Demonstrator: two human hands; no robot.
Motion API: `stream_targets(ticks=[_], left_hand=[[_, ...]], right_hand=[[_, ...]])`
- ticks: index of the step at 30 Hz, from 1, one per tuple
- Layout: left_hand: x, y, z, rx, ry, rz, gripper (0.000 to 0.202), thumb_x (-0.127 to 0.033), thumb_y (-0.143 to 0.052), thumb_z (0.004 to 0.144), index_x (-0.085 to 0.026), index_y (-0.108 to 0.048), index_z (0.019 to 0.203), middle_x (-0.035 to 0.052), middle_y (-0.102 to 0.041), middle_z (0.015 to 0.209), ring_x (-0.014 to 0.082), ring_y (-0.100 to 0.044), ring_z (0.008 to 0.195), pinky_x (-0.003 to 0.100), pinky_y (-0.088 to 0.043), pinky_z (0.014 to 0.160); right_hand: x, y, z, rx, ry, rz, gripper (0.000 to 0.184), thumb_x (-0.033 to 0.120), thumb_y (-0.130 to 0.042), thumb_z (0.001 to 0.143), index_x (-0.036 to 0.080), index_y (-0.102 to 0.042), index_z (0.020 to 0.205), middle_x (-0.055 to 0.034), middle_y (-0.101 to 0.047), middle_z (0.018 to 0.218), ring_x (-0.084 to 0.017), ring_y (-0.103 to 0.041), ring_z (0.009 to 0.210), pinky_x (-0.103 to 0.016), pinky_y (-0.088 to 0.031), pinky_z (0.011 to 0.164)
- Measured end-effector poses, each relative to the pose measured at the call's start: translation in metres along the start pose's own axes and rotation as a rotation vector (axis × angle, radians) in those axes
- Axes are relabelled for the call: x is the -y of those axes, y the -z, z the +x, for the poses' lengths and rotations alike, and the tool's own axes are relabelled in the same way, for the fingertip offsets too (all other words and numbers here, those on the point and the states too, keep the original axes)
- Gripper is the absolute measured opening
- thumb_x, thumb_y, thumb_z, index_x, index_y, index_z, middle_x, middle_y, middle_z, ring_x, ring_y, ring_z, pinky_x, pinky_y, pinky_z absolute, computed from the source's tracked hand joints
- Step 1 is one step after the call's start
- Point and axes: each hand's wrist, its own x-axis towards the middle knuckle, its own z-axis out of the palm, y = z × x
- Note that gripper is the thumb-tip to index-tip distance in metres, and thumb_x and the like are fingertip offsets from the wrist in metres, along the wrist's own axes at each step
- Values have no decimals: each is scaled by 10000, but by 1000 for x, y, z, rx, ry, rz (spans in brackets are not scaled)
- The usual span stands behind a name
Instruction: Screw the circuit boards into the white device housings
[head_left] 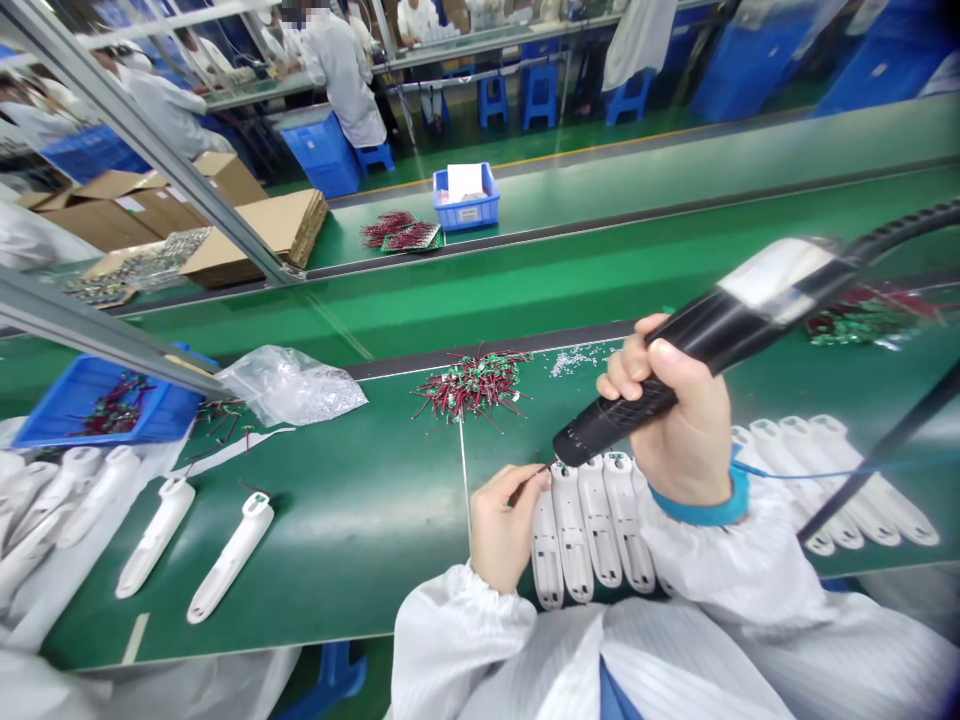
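My right hand [679, 415] is closed around a black power screwdriver [705, 335] with a silver band and a black cable, its tip pointing down-left. The tip hovers just above a row of white plastic housings [596, 520] lying side by side on the green table. My left hand [506, 520] is pinched on a thin wire or small part at the top of the leftmost housing, right under the tool tip. A pile of small green boards with red and black wires [472, 385] lies just beyond my hands.
More white housings lie at right [847, 480] and at left [229, 550]. A clear plastic bag [289, 385] and a blue bin [97, 405] sit at left. Cardboard boxes [247, 225], another blue bin [466, 197] and seated people in white coats [341, 65] are beyond the conveyor.
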Motion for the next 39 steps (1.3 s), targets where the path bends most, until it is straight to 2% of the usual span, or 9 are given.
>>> stream_targets(ticks=[5,11,25,39], left_hand=[[0,1,0,-9,-85,108,156,-207,-600,873,-180,-750,835,10,-666,708,134,-579,654,242,-440,622],[2,2,-1,-33,-115,155,145,-201,-611,867,-181,-743,810,7,-661,681,135,-582,635,244,-438,608],[3,4,-4,53,3,62,180,-215,-583,878,-177,-759,867,27,-684,732,148,-595,670,245,-429,637],[7,3,-5,73,-8,83,175,-218,-587,880,-196,-761,895,27,-698,758,158,-611,703,253,-434,670]], right_hand=[[-1,-2,-2,7,-26,74,244,294,-715,727,219,-563,902,60,-417,610,-76,-420,503,-243,-420,511],[-3,-1,-3,32,-6,32,202,287,-690,750,223,-573,902,55,-436,611,-81,-431,495,-256,-419,504],[-5,-1,-5,46,-15,78,155,214,-691,739,211,-625,880,51,-476,589,-75,-446,474,-244,-405,481],[-5,-3,-6,30,-37,78,172,227,-694,728,210,-621,882,56,-471,581,-71,-440,472,-237,-407,476]])
